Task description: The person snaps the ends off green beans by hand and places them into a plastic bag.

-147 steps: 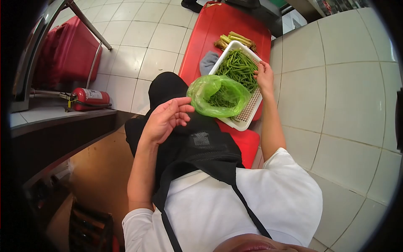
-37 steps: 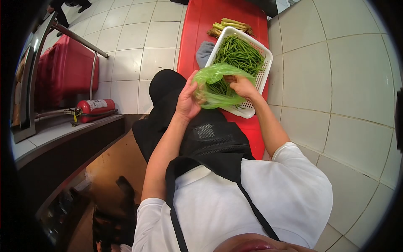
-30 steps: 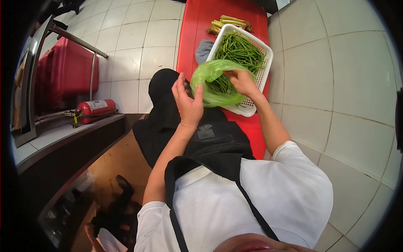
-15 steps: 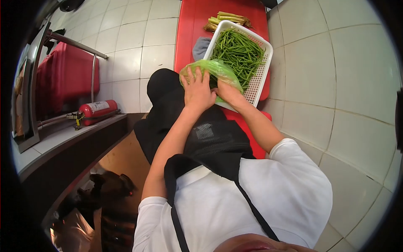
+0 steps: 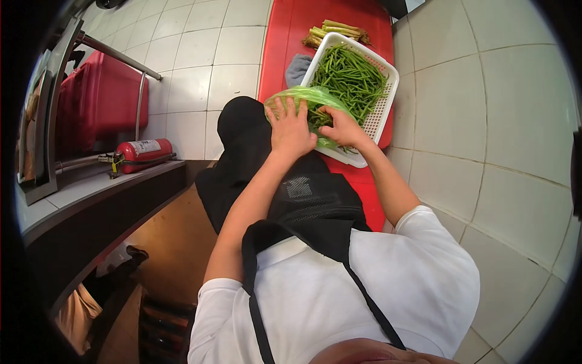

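Hands (image 5: pixel 292 132) (2) are at 1 grn bag (image 5: pixel 314 94).

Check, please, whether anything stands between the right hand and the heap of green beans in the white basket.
Yes. The far edge of the green plastic bag lies between the right hand and the heap of green beans in the white basket. Beyond that edge, the visible heap lies uncovered.

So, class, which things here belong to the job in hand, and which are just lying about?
Likely in the job: left hand, right hand, green bag, green beans, white basket.

Seemingly lying about: grey cloth, stalks, fire extinguisher, red bin.
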Demonstrator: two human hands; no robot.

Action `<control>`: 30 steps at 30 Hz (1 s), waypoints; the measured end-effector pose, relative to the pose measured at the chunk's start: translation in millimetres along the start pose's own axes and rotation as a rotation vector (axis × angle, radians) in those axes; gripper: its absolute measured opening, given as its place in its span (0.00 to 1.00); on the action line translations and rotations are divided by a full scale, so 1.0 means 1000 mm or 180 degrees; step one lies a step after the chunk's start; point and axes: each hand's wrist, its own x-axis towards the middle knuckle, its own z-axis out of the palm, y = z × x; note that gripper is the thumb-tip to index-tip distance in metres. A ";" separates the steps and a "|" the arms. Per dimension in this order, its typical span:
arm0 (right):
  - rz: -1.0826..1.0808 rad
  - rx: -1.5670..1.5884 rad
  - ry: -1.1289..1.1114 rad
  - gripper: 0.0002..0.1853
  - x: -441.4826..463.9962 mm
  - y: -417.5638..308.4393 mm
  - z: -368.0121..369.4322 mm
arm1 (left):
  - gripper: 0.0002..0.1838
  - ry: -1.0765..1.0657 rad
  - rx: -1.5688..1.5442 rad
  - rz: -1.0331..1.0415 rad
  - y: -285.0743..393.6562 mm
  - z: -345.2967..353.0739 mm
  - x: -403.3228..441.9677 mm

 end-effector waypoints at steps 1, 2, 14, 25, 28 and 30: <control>0.0074 0.0214 -0.0150 0.28 0.001 0.003 -0.003 | 0.47 -0.0007 -0.0008 -0.0008 0.001 -0.001 0.000; -0.0034 0.0198 -0.0031 0.27 0.001 0.005 -0.004 | 0.46 -0.0013 -0.0014 -0.0022 0.001 -0.002 -0.001; -0.0224 0.0759 0.0218 0.17 0.016 0.015 -0.004 | 0.36 0.0971 -0.0990 0.0202 -0.011 0.009 -0.002; -0.0116 -0.0302 0.0550 0.21 0.000 -0.001 -0.015 | 0.23 0.1142 -0.0755 0.0702 -0.004 -0.004 -0.013; -0.0034 -0.0418 0.0549 0.21 -0.006 -0.008 -0.023 | 0.16 0.0966 -0.0551 0.0877 -0.004 0.000 -0.013; -0.0055 -0.0728 0.0389 0.19 -0.012 -0.019 -0.029 | 0.13 0.0758 -0.0388 0.0848 -0.004 -0.002 -0.013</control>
